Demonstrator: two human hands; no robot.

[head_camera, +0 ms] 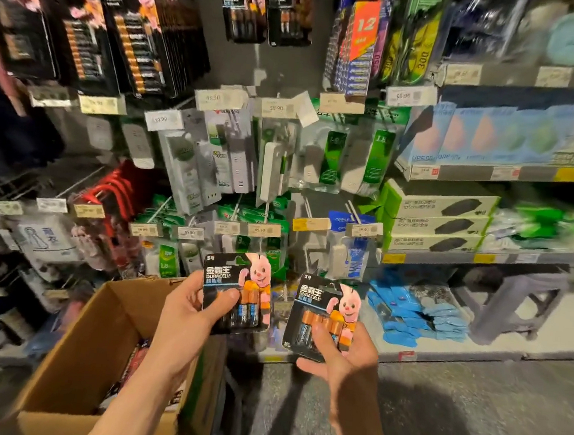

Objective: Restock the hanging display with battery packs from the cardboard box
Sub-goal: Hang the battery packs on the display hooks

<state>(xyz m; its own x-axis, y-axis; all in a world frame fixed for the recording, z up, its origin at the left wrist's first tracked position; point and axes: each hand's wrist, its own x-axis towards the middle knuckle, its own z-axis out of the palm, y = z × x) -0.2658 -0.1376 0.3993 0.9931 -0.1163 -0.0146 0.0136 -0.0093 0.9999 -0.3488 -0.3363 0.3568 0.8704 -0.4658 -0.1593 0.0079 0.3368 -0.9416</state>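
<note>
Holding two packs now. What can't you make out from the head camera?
Head view only:
- Cardboard box contents: hidden by its wall and the left forearm.
- Hanging battery packs, top left: blurred; hooks not visible.
- Price tags: blurred, many unreadable.
- Right battery pack, lower part: partly covered by the right hand.

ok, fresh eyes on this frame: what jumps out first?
Low centre, the left hand grips the left pack and the right hand holds the right pack, both black with a pink bunny. The open cardboard box sits bottom left, beneath the left forearm. More black battery packs hang at top left.
</note>
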